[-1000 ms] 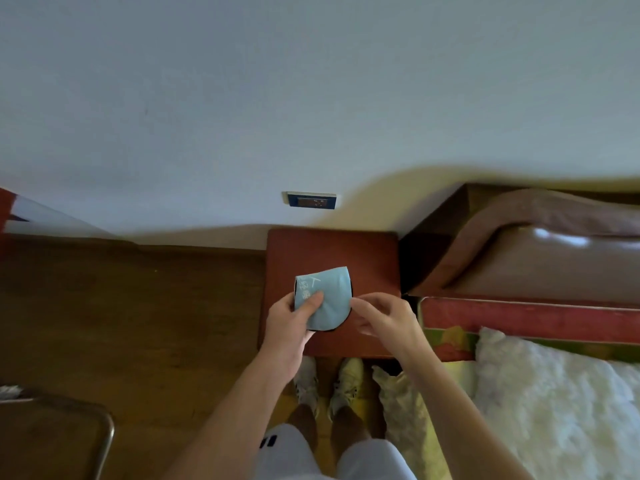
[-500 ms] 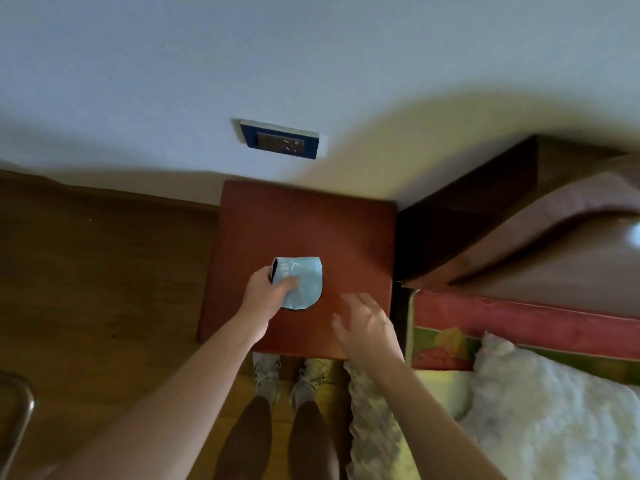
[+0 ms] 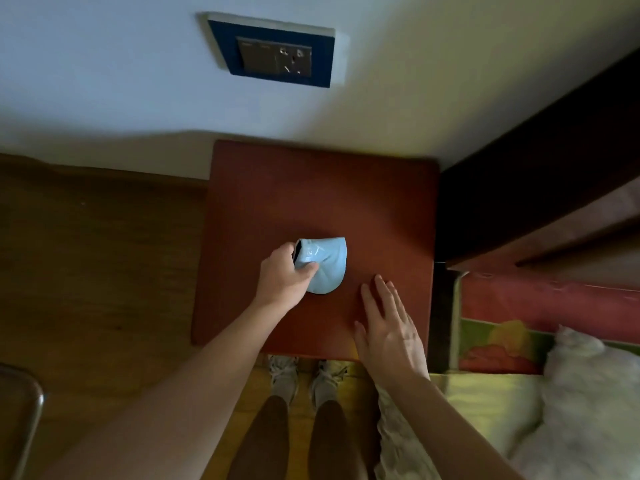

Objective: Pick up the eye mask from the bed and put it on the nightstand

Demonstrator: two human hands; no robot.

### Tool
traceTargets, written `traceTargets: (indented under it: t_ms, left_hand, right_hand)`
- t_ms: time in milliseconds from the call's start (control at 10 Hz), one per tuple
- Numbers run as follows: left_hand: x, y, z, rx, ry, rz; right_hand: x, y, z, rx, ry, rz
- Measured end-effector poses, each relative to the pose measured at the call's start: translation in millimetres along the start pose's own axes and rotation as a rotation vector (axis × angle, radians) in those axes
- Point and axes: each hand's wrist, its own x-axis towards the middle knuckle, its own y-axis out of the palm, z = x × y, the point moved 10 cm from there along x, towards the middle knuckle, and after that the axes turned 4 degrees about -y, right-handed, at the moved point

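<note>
The light blue eye mask (image 3: pixel 327 263), folded in half with a dark edge, lies on the reddish-brown nightstand (image 3: pixel 322 192) a little left of its middle. My left hand (image 3: pixel 285 280) grips its left end, thumb on top. My right hand (image 3: pixel 389 327) hovers flat with fingers spread over the nightstand's front right part, just right of the mask and apart from it. The bed (image 3: pixel 485 400) with a yellow-green sheet lies at the lower right.
A wall socket plate (image 3: pixel 273 51) in a blue frame is on the white wall behind the nightstand. A dark wooden headboard (image 3: pixel 540 188) stands to the right. A white fluffy pillow (image 3: pixel 588 403) lies on the bed. Wood floor and a metal chair frame (image 3: pixel 24 417) are at the left.
The mask has come down from between both hands onto the nightstand. My right hand let go and opened flat beside it. The view has tilted down and closer.
</note>
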Motion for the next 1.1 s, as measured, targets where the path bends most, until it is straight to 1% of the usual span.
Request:
traceTargets:
  t_ms: [100,200,300,400,500,600,800,900,1000,1100]
  left_hand:
    - [-4.5,-9.3,-9.8,0.078,0.157,-0.141]
    - [-32.4,-16.5,-25.6,0.301,0.421,-0.261]
    - [-70.8,-2.6,-27.1,0.628,0.658,-0.171]
    - [-89.1,22.3,-1.2,0.802,0.703,0.041]
    - [-88.9,33.2,16.4,0.887,0.672,0.099]
    - [-82.4,38.3,18.5,0.933,0.643,0.107]
    - [-71.7,39.1,0.0,0.938,0.654,0.067]
    - [-70.7,41.6,-0.9,0.952,0.643,0.083]
    - [-75.3,37.1,-6.3,0.967,0.622,0.121]
    - [-93.3,16.1,-29.3,0.946,0.616,0.095]
  right_hand:
    - [-1.2,2.2,-1.1,-0.006,0.011,-0.015]
    - [-2.6,3.7,-2.0,-0.014,0.014,0.002]
    - [-4.9,5.9,-2.0,-0.029,0.003,0.027]
    - [-6.8,9.6,-2.8,-0.039,-0.003,0.035]
    - [-7.6,10.1,-3.3,-0.035,0.003,0.022]
    - [-8.3,13.7,-6.2,-0.051,0.002,0.032]
    - [-7.9,18.5,-8.1,-0.053,-0.003,0.058]
    - [-9.2,19.8,-4.8,-0.057,0.004,0.127]
    - [-5.8,9.9,-0.1,-0.015,0.020,0.217]
    - [-0.4,-27.6,14.2,0.027,0.039,0.222]
